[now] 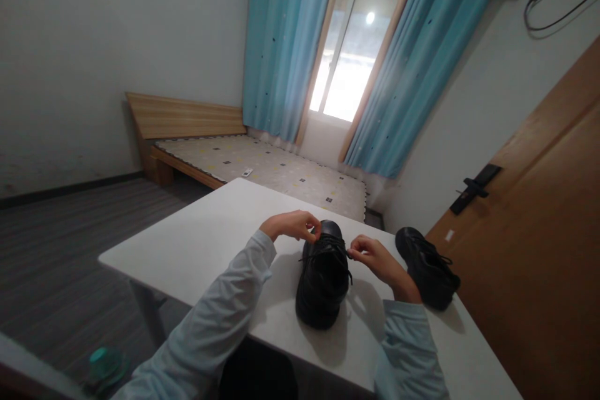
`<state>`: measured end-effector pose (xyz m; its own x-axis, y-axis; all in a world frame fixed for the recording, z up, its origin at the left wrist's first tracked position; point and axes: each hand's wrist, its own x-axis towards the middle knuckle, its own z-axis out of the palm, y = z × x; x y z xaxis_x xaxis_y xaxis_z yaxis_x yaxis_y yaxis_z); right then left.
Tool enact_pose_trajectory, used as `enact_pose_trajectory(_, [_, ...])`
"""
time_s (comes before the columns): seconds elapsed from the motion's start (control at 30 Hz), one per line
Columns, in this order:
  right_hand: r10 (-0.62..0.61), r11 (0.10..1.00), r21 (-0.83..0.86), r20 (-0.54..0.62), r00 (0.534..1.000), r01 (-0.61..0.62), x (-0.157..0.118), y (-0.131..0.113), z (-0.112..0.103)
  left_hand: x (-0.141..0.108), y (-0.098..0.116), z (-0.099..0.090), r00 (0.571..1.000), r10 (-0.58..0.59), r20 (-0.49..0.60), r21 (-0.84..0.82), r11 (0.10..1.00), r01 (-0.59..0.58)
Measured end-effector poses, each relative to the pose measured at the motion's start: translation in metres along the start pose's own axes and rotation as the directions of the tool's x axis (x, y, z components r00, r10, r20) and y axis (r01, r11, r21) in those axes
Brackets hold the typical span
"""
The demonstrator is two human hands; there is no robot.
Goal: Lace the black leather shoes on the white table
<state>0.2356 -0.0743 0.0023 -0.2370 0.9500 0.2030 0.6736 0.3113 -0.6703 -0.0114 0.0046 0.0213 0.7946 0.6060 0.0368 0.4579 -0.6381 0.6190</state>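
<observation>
A black lace-up shoe (321,290) stands upright on the white table in front of me, its toe pointing away and its opening toward me. Dark laces (330,242) cross its front, with loose ends hanging at both sides. My left hand (295,225) is at the shoe's upper left, thumb and fingertips pinched by the laces. At the right side my right hand (372,256) pinches a shoelace between thumb and forefinger. What the left fingertips hold is too small to make out. A second black shoe (427,269) rests farther right, beyond my right forearm.
The white table (201,244) extends left and away from me. Behind it stands a wooden bed (187,115) with a patterned mattress, below a window with blue curtains (290,37). A wooden door (539,219) is close on the right. A green object (105,362) sits low at the left.
</observation>
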Motion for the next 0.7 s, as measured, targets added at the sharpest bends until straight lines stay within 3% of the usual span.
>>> enact_pose_trajectory(0.37, [0.033, 0.998, 0.059, 0.042, 0.999, -0.036, 0.001, -0.006, 0.002, 0.002, 0.001, 0.005, 0.998, -0.008, 0.065, -0.077, 0.997, 0.013])
enact_pose_trajectory(0.43, [0.034, 0.997, 0.064, 0.014, 0.999, -0.035, 0.002, -0.005, 0.002, 0.002, 0.004, 0.004, 0.999, 0.035, 0.035, -0.083, 0.996, -0.032])
enact_pose_trajectory(0.6, [0.044, 0.991, 0.127, -0.085, 0.995, -0.033, 0.007, -0.010, 0.007, 0.004, 0.018, 0.007, 0.976, 0.152, -0.156, -0.052, 0.985, -0.162])
enact_pose_trajectory(0.7, [0.032, 0.993, 0.113, -0.091, 0.995, -0.021, 0.010, -0.017, 0.015, 0.008, 0.022, 0.014, 0.971, 0.174, -0.162, -0.013, 0.984, -0.179])
